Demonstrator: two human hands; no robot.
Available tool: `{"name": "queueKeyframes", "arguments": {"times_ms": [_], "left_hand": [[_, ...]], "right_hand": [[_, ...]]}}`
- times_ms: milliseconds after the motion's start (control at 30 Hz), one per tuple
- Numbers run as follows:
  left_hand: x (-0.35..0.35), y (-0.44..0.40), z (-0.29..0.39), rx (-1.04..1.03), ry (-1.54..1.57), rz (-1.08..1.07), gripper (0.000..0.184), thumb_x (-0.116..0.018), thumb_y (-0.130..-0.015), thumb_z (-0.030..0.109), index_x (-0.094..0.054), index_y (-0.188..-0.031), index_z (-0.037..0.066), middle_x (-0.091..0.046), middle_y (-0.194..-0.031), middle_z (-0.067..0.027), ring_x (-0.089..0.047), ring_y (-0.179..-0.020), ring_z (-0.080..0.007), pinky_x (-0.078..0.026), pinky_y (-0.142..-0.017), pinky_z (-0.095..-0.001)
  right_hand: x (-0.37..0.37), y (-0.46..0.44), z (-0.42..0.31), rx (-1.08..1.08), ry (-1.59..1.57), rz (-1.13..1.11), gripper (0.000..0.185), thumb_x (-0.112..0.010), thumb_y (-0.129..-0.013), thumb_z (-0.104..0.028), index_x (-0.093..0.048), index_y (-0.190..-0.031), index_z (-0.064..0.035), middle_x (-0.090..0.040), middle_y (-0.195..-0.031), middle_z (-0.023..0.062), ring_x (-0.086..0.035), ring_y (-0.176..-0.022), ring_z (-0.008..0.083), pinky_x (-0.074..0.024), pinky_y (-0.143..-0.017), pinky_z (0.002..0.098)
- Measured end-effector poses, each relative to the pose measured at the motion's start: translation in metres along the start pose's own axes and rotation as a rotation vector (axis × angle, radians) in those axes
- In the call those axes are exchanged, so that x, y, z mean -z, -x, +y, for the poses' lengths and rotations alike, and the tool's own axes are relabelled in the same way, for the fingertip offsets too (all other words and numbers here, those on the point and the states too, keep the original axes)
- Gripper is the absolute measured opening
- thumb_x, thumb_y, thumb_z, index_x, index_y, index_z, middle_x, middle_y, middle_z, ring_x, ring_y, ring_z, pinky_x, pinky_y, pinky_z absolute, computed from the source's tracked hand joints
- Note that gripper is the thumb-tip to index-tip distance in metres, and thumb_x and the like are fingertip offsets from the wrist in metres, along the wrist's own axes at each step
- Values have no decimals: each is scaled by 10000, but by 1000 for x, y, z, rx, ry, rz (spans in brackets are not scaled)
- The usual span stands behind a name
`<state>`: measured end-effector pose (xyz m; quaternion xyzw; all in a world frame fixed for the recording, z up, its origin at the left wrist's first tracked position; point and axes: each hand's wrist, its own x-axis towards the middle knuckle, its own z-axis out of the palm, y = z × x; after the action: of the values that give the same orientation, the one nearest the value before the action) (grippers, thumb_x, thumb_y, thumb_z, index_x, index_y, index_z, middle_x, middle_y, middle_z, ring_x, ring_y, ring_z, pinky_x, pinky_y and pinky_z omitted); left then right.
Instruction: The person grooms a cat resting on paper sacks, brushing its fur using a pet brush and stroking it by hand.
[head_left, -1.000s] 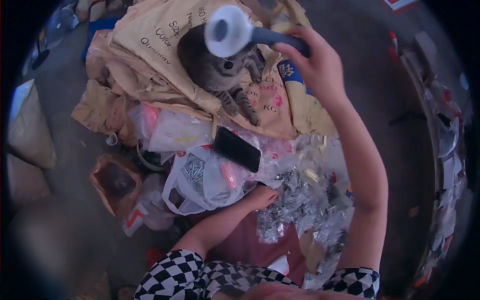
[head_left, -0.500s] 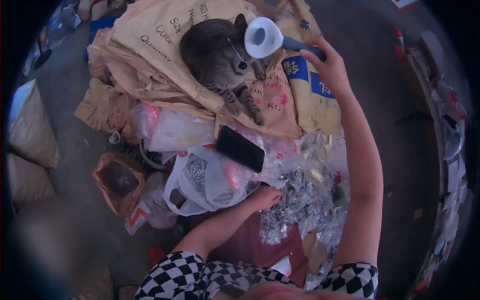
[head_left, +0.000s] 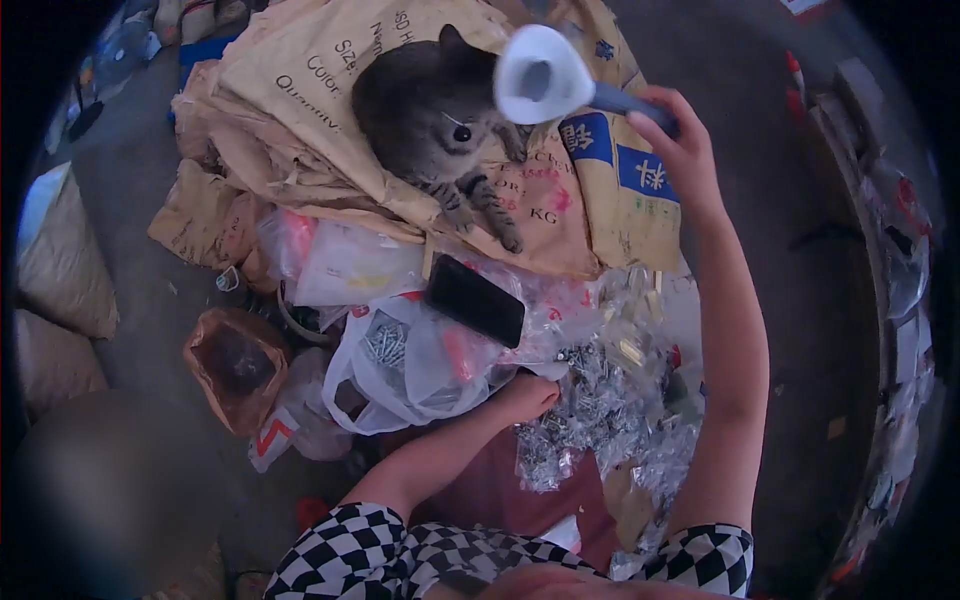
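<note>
My right hand (head_left: 685, 140) grips the dark handle of a white scoop (head_left: 543, 75), raised beside a grey tabby cat (head_left: 415, 110). The cat lies on stacked brown paper sacks (head_left: 290, 90), and a thin stick with a dark round end shows in front of it. Lower down, my left hand (head_left: 530, 396) is closed at the edge of a heap of small clear packets (head_left: 600, 400); what it holds, if anything, is hidden. A black phone (head_left: 475, 300) rests on plastic bags just above that hand. Left of it sits a white plastic bag (head_left: 385, 375) with screws inside.
An open brown paper bag (head_left: 238, 370) stands at the left, beside a crumpled clear bag (head_left: 310, 420). Full sacks (head_left: 65, 260) lean at the far left. Along the right side runs a long edge with plastic packaging (head_left: 900, 270). A blurred round shape fills the lower left.
My right hand has moved the scoop to the right, away from over the cat, and the scoop's head has tilted. The cat's head has shifted slightly. My left hand has stayed nearly still.
</note>
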<state>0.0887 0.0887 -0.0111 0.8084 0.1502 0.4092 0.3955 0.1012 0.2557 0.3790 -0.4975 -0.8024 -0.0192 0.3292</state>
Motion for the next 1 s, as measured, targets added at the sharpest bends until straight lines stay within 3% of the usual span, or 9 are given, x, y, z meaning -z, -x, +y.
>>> {"name": "queueKeyframes", "arguments": {"times_ms": [100, 367, 567, 633, 867, 933, 1000], "left_hand": [[4, 1, 3, -18, 40, 31, 157, -598, -849, 214, -657, -815, 72, -649, -753, -137, -648, -707, -320, -503, -656, -439], [7, -1, 5, -10, 15, 48, 144, -593, -819, 187, -643, -765, 64, -640, -709, -134, -643, -674, -319, -500, -657, -444], [5, -1, 5, 0, 41, 41, 148, -592, -821, 184, -637, -760, 57, -645, -717, -135, -644, -673, -321, -501, -662, -444], [6, -1, 5, -6, 45, 51, 149, -592, -823, 183, -637, -761, 55, -647, -721, -135, -645, -672, -320, -501, -662, -444], [5, 0, 4, -32, 6, 74, 160, -592, -825, 185, -631, -737, 58, -643, -708, -140, -644, -662, -319, -500, -644, -443], [5, -1, 3, -44, -5, 65, 162, -592, -825, 187, -631, -732, 60, -641, -702, -139, -644, -660, -319, -501, -640, -441], [2, 0, 3, 4, -10, 20, 158, -592, -828, 187, -634, -743, 60, -640, -706, -142, -643, -662, -322, -500, -637, -443]], "right_hand": [[-35, -20, -20, 223, -118, -25, 353, -753, -825, -286, -643, -1069, -56, -634, -869, 18, -588, -784, 123, -468, -738, 254], [-42, -49, -6, -3, -100, -153, 340, -767, -808, -314, -673, -1059, -104, -639, -841, -17, -588, -808, 104, -455, -718, 257], [-16, -32, 36, -224, 25, -102, 368, -768, -804, -327, -670, -1088, -114, -626, -883, -10, -571, -811, 108, -463, -692, 264], [-14, -26, 47, -262, 31, 7, 369, -766, -807, -319, -667, -1090, -104, -621, -906, -4, -565, -804, 107, -471, -688, 265], [13, -7, 41, -222, 75, 27, 338, -756, -822, -296, -660, -1079, -99, -616, -911, -10, -557, -805, 88, -465, -699, 246], [9, -3, 23, -175, -207, -44, 306, -743, -835, -271, -654, -1084, -116, -595, -887, -30, -534, -785, 66, -445, -699, 230], [-3, -11, 8, -96, -201, -115, 299, -739, -839, -268, -652, -1088, -125, -582, -872, -40, -521, -777, 57, -435, -694, 224]]}}
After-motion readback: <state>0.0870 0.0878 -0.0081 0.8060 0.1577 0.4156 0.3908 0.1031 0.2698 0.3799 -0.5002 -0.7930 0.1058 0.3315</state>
